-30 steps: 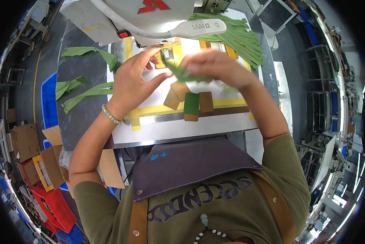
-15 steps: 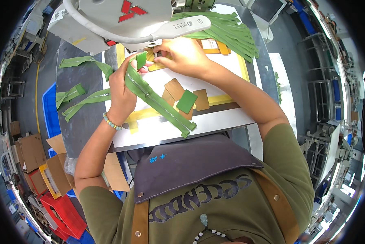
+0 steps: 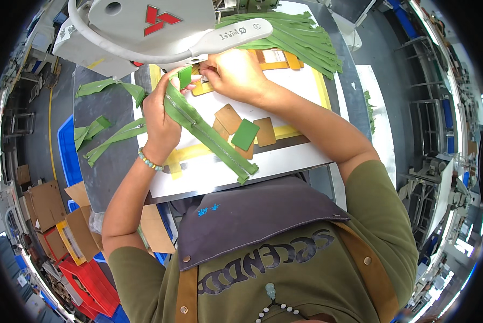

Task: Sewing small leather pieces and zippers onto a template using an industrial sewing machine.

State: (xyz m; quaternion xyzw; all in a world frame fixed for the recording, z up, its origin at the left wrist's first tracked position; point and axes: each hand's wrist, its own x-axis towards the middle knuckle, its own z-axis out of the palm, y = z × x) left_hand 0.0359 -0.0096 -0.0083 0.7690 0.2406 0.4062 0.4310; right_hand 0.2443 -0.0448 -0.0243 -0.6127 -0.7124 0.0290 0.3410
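My left hand is closed around a green zipper, which drapes down to the right across the white work surface, its end near the front edge. A small green rectangular piece stands at the same fingertips. My right hand reaches in under the sewing machine head. Its thumb and fingers are pinched together at a yellow plate; what they grip there is too small to make out. Just below lie several tan cards and one green card.
A fan of green zippers lies at the back right beside a yellow frame. More green strips lie on the table's left. A white handheld device with a cable hangs before the machine. Cardboard boxes and a red crate stand lower left.
The view has shifted slightly, and the machine head appears a little further left. Both hands keep nearly the same places; the right fingers have moved slightly at the yellow plate.
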